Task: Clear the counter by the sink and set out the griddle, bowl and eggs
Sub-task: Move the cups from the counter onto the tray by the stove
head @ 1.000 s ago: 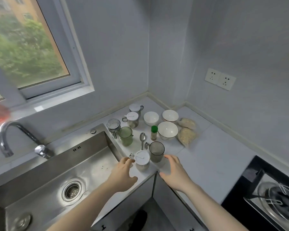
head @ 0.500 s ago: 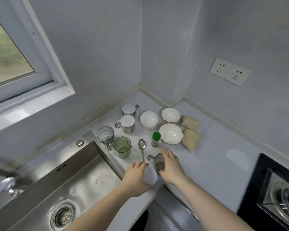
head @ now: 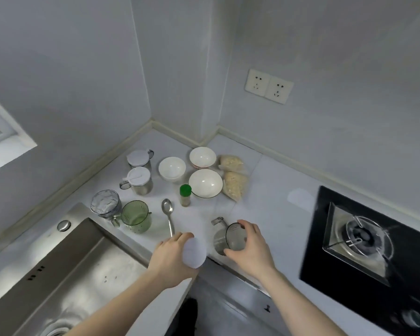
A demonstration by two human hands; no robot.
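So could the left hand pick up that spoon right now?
Probably not as it is: the left hand already grips a white-lidded jar. The spoon lies just beyond its fingers with nothing between.

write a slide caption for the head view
Left hand holds a white-lidded jar, right hand grips a clear cup.

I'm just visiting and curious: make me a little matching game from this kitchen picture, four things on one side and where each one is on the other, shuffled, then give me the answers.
Things:
1. white-lidded jar
2. smoky glass cup
3. spoon
4. green-capped bottle

Places:
A. lying flat on the counter, beside the green cup
B. gripped by the left hand
C. standing just left of the largest white bowl
D. tilted, held by the right hand

Pairs: 1-B, 2-D, 3-A, 4-C
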